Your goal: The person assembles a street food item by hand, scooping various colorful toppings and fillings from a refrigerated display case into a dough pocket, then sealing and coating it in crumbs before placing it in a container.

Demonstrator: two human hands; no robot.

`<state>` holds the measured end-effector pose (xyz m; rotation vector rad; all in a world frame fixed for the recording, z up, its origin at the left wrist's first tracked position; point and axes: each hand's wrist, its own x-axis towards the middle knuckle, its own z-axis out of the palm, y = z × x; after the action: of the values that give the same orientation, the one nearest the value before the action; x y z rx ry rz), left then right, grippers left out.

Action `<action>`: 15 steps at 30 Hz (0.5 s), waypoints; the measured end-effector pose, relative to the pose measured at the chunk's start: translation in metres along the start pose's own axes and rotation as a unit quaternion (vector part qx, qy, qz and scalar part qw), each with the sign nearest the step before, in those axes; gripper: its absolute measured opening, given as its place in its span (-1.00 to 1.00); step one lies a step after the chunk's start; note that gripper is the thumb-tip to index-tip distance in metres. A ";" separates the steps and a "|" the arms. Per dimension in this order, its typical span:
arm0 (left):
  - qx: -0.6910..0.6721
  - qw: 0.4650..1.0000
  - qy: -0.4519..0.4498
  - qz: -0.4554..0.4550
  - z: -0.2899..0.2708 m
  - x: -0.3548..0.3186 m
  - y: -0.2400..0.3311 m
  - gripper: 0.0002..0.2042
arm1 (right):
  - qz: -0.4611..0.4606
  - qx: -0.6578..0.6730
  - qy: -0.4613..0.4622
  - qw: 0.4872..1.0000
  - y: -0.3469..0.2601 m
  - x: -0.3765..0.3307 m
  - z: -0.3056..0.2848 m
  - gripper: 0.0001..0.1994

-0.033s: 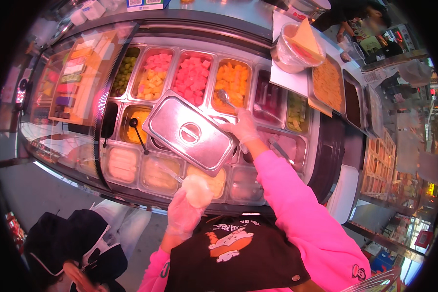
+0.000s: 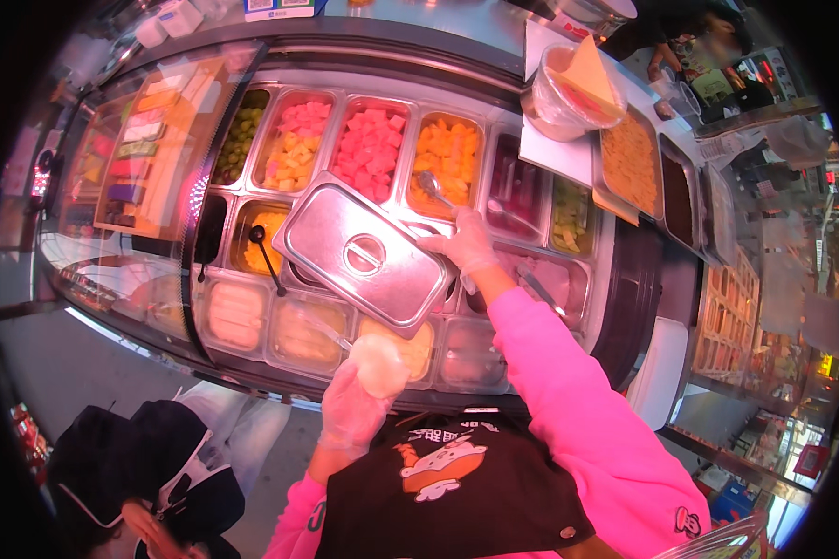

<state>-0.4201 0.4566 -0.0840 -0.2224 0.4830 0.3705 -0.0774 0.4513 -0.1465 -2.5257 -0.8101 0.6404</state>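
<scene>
In a clear plastic glove, my left hand (image 2: 352, 410) holds a pale, round, soft wrapper (image 2: 379, 366) just above the near row of tubs. My right hand (image 2: 468, 244), gloved too, grips the handle of a metal spoon (image 2: 430, 184). The spoon's bowl rests among orange fruit cubes (image 2: 447, 147) in a steel pan. Beside my right fingers, a steel pan lid (image 2: 322, 233) lies slanted across the middle pans. A pan of pink cubes (image 2: 368, 154) stands left of the orange ones.
Yellow cubes with a black-handled scoop (image 2: 258, 237) sit at left. Lidded clear tubs (image 2: 234, 315) line the near edge. At back right stand a plastic-lined bucket (image 2: 564, 102) and a tray of tan crumbs (image 2: 629, 163). Another person (image 2: 149, 466) is at lower left.
</scene>
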 end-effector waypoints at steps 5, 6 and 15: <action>-0.007 1.000 -0.011 0.006 0.003 0.008 0.000 -0.49 | -0.023 -0.045 -0.029 0.998 -0.005 0.002 0.005 -0.02; -0.002 1.000 0.000 0.006 0.005 0.010 -0.001 -0.49 | -0.049 -0.051 -0.012 0.997 -0.004 0.002 0.010 -0.04; 0.031 0.999 -0.010 -0.007 0.014 0.018 -0.008 -0.48 | 0.063 0.262 -0.117 0.956 -0.001 0.013 0.010 -0.51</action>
<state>-0.3968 0.4588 -0.0797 -0.1611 0.4717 0.3422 -0.0740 0.4624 -0.1576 -2.0471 -0.4685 1.0562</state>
